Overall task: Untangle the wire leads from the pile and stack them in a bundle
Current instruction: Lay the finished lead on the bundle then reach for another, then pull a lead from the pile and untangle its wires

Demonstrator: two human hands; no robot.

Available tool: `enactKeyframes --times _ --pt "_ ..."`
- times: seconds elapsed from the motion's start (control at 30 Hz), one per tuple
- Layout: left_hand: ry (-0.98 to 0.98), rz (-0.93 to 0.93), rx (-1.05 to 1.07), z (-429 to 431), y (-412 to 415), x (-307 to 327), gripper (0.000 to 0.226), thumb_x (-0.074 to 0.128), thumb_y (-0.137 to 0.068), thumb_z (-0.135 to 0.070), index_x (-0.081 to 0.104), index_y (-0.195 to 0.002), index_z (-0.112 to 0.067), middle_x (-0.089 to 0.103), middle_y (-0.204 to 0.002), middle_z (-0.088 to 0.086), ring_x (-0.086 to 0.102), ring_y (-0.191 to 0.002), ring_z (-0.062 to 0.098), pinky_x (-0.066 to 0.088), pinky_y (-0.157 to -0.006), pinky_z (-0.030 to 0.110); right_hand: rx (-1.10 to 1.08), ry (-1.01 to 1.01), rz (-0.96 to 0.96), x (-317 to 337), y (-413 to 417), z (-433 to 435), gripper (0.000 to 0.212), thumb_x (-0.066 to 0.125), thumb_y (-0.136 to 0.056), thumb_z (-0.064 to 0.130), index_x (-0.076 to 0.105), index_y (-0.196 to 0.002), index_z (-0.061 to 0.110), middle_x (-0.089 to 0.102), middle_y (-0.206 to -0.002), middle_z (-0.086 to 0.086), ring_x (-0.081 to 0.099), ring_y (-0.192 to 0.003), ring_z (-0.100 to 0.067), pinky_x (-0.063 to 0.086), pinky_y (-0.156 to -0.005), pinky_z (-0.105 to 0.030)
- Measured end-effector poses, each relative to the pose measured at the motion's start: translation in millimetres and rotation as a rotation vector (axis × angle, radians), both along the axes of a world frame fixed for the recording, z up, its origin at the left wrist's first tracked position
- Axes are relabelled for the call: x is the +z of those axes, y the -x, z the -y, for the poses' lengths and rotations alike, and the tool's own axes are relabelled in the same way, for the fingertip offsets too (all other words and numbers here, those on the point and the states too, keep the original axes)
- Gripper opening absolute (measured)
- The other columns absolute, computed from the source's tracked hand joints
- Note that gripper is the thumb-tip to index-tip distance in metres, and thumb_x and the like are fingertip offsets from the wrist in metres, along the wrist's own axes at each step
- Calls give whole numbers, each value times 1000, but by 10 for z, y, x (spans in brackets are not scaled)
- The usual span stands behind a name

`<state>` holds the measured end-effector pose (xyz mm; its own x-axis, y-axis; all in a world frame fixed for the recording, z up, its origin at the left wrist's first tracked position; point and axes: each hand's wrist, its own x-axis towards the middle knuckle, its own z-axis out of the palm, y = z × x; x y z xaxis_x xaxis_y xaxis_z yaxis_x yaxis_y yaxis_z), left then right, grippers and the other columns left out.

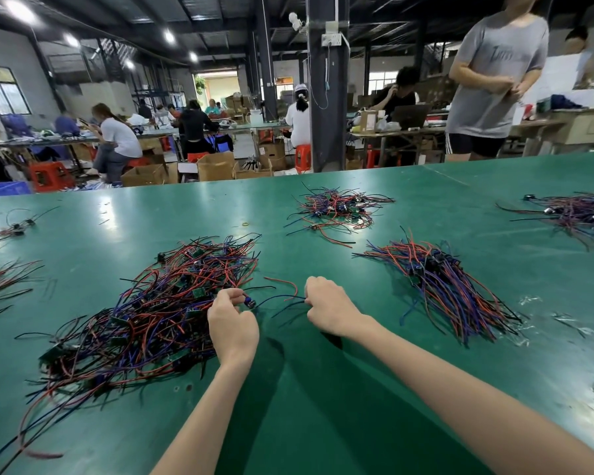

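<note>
One wire lead (282, 297) is stretched between the hands at the right edge of the tangled pile (144, 313) — left hand (232, 323) pinching its component end, right hand (328, 308) pinching the loose tips. The lead looks nearly free; the next move calls for a gentle pull clear, then laying it on the combed bundle (443, 282) farther right on the bench (323, 406).

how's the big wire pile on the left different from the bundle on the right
The left pile is tangled, wires crossing every way; the right bundle lies combed, roughly parallel. The left pile spreads wider than the right bundle. Both hold red, blue and black leads.
</note>
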<state>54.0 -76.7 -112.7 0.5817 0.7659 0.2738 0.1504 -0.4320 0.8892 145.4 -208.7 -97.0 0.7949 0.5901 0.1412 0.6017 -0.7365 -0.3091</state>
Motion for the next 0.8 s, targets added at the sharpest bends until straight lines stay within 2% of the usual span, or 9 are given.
enactKeyframes --times 0.1,0.2,0.4,0.63,0.8 --pt "-110 -113 -42 -5 -2 -30 53 45 -74 14 55 -123 -6 61 -120 11 51 -112 29 43 -97 41 82 -58 13 -24 -30 -38 39 44 -80 -7 48 -117 7 51 -115 -14 50 -111 -30 38 -96 -42" --pt "-221 -223 -74 -6 3 -49 60 47 -77 9 50 -134 -8 56 -130 11 49 -117 29 39 -101 41 144 26 49 -71 -69 -84 56 44 -83 -5 42 -135 14 47 -118 -13 47 -115 -28 35 -98 -40" --pt "-238 -255 -100 -6 -16 -44 58 45 -80 6 49 -136 -10 47 -141 6 45 -125 26 37 -104 36 151 33 105 -125 -118 -87 26 47 -92 5 54 -116 11 50 -114 -10 46 -111 -28 33 -91 -36" --pt "-210 -224 -107 -29 -30 -67 56 43 -81 9 52 -133 -10 50 -136 8 46 -123 25 38 -95 31 163 126 164 -184 -96 105 24 45 -92 9 51 -115 12 47 -116 -9 43 -110 -26 31 -88 -36" --pt "-376 -359 -138 -45 -43 -110 54 44 -83 6 53 -132 -14 57 -128 9 40 -120 27 35 -101 35 156 114 89 -138 -96 273 20 45 -94 11 52 -112 12 46 -114 -8 43 -109 -26 28 -82 -33"
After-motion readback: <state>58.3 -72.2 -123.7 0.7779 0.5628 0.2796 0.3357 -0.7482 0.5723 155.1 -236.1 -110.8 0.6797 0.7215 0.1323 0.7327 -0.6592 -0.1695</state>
